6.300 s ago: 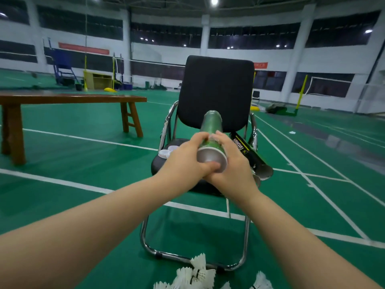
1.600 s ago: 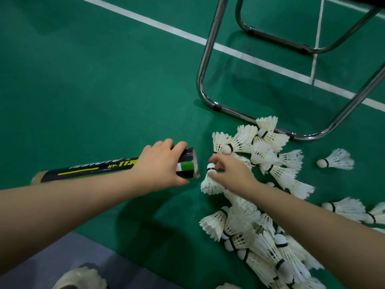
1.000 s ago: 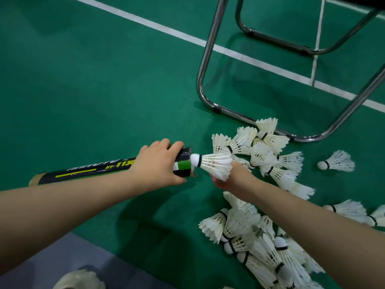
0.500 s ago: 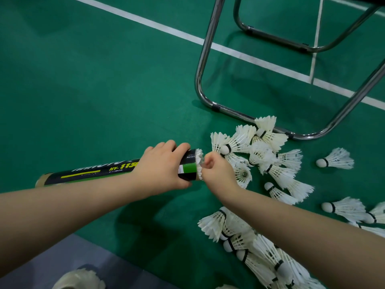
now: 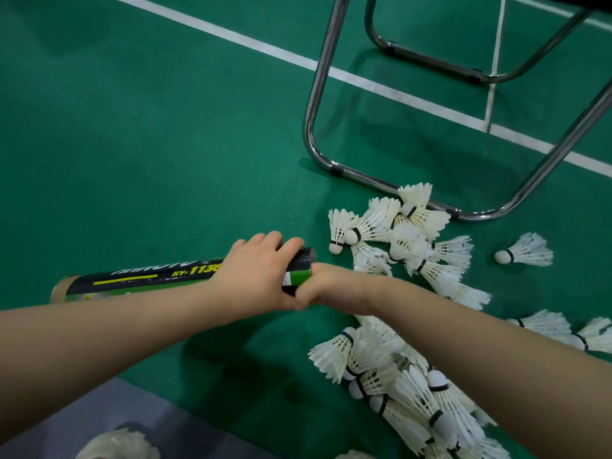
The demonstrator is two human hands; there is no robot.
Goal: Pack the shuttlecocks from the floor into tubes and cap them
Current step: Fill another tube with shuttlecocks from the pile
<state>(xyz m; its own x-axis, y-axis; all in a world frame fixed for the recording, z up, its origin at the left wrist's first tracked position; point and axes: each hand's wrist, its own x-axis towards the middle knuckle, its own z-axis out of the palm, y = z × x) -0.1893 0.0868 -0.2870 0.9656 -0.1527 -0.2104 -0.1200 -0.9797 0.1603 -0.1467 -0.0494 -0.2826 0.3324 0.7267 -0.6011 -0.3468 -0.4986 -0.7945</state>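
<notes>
A long black-and-green shuttlecock tube (image 5: 149,279) lies nearly level just above the green floor, its open mouth pointing right. My left hand (image 5: 255,273) grips the tube close to that mouth. My right hand (image 5: 328,286) is pressed against the mouth from the right; its fingers are hidden, and no shuttlecock shows in it. Several white feather shuttlecocks (image 5: 407,240) lie heaped just right of the hands. A second heap (image 5: 397,376) lies under my right forearm, and a lone shuttlecock (image 5: 526,251) sits further right.
A chair's chrome tube frame (image 5: 311,127) stands on the floor behind the heap, its front bar touching the topmost shuttlecocks. White court lines (image 5: 231,38) cross the floor. A grey mat (image 5: 99,415) and a white feathery object (image 5: 116,445) lie at the bottom left.
My right hand took a shuttlecock from the heap, put it cork-first into the tube mouth and pushed it in; it is now out of sight. My left hand kept hold of the tube.
</notes>
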